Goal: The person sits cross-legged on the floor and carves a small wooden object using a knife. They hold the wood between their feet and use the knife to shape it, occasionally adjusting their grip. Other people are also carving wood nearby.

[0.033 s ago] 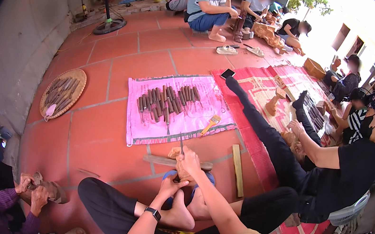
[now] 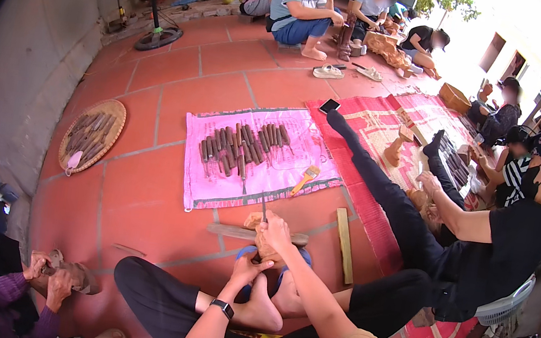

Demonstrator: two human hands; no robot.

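Observation:
A carved piece of light brown wood (image 2: 264,248) stands between my bare feet. Fingers of my left hand (image 2: 247,271) are closed around its lower part, and a watch sits on that wrist. Above it, my right hand (image 2: 278,232) grips a thin dark carving chisel (image 2: 265,208) against the upper part of the wood. The chisel's shaft points up and away; its other end is hidden by the hand and the wood. Just beyond lies a grey-brown wooden bar (image 2: 234,231), with a small wood block (image 2: 253,220) beside it.
Several wooden-handled chisels (image 2: 235,147) and a brush (image 2: 305,179) lie on a pink cloth (image 2: 195,189). A round basket (image 2: 121,122) with more tools is left. A wooden strip (image 2: 344,245) lies right. Co-workers sit at right, lower left and back; one's leg (image 2: 379,184) stretches across a red mat.

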